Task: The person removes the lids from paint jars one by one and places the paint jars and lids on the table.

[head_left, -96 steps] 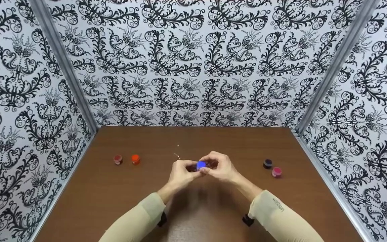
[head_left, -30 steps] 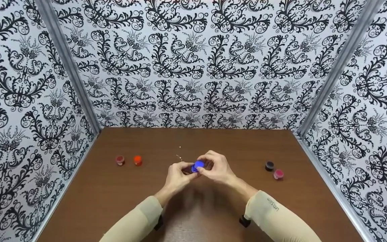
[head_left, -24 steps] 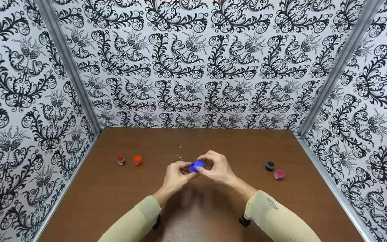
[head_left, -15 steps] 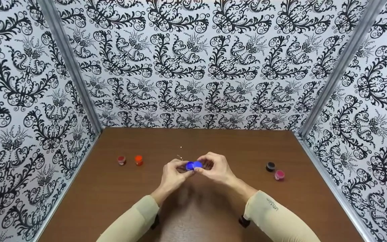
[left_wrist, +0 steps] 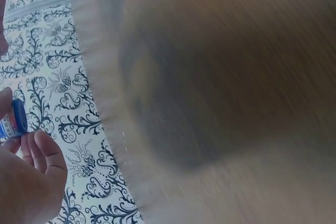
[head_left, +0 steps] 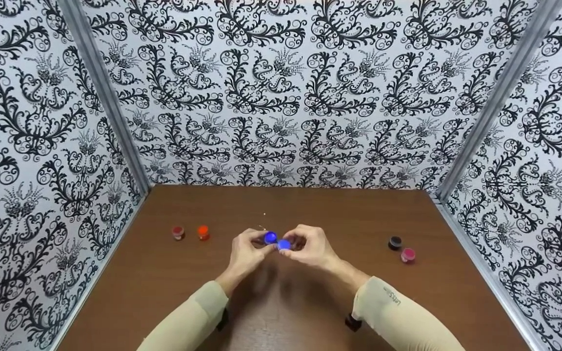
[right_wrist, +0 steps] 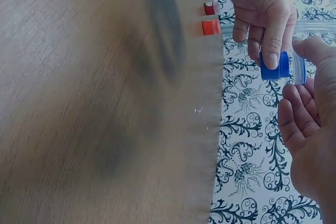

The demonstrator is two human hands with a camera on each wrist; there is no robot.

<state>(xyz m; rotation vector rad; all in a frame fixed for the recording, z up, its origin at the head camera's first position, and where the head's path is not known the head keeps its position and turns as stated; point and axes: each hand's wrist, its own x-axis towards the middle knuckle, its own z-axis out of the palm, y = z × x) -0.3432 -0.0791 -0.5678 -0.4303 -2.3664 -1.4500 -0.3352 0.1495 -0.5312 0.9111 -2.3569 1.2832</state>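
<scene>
Above the table, my left hand (head_left: 248, 254) pinches a small blue paint pot (head_left: 270, 238) between thumb and fingers, its round mouth facing up. Close beside it, my right hand (head_left: 312, 247) grips the pot's lighter blue screw lid (head_left: 284, 245). In the right wrist view the blue pot (right_wrist: 271, 67) and the lid (right_wrist: 299, 68) lie side by side, nearly end to end. The left wrist view catches a labelled part of the pot (left_wrist: 11, 120) at its left edge, next to my left hand (left_wrist: 37, 174).
On the brown table (head_left: 164, 292), a dark red pot (head_left: 178, 232) and an orange pot (head_left: 203, 232) stand at left. A black pot (head_left: 395, 243) and a pink pot (head_left: 408, 255) stand at right. Small white specks (head_left: 263, 227) lie behind the hands. Patterned walls (head_left: 271, 97) enclose the table.
The lid was on the pot at first; it has come away. My left hand has moved left with the pot, opening a small gap to the lid in my right hand.
</scene>
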